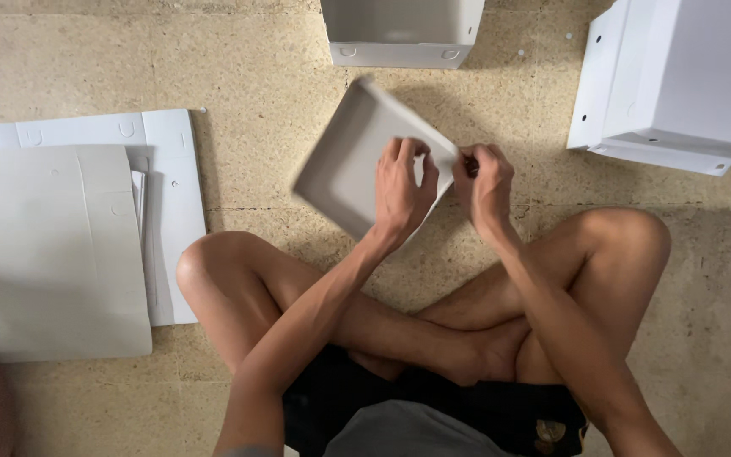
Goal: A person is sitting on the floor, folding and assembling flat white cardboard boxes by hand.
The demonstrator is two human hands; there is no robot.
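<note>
I sit cross-legged on a speckled floor and hold a shallow white cardboard tray [344, 161] tilted in front of me, its hollow side facing left. My left hand [403, 190] grips the tray's near right edge, fingers curled over the rim. At the same corner, my right hand [484, 182] pinches the rim between thumb and fingertips. The tray is blurred with motion. Both hands sit close together, almost touching.
Flat white cardboard sheets [52, 245] lie stacked on the floor at the left. An assembled white box [399, 34] stands at the top centre. Larger white boxes [678, 80] stand at the top right. My bare knees spread left and right below the hands.
</note>
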